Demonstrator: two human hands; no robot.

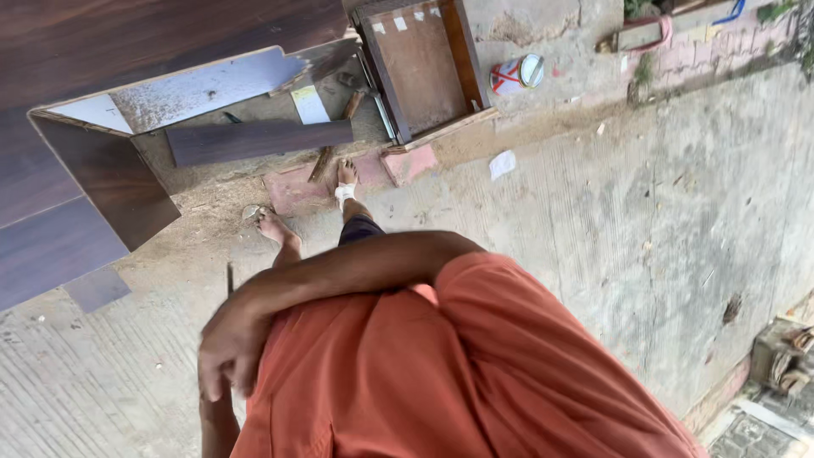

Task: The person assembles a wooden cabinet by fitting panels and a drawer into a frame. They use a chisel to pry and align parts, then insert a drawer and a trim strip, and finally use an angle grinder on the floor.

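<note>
Broadly, the largest surface is the concrete ground (593, 212), grooved at lower left and dusted with sawdust toward the top. Next in size is our orange shirt (441, 373), which fills the lower middle of the head view. At upper left lies a large dark wood-grain panel (127, 42), its pale underside showing along one edge. A brown framed cabinet part (420, 64) lies at top centre, and a shorter dark plank (259, 140) rests flat between the two.

Our right arm crosses the chest, so that the right hand (227, 343) hangs at the left of the body. Its fingers are loosely curled and slack, grasping nothing, and they drape against the left forearm (217, 428). The left hand is out of view, so we cannot tell its grip.

Our bare feet stand near the pink paving bricks (409, 163); one ankle carries a white bandage (344, 194). The nearest loose object to the hand is a thin dark strip (229, 278), just above the knuckles in the picture and apart from them. Smaller still are a red-and-white tin (519, 74) and a paper scrap (502, 163).

As to progress, we judge that the boards are already cut, given the sawdust and offcuts, yet the pieces lie separate and unjoined, with no tool in hand.
</note>
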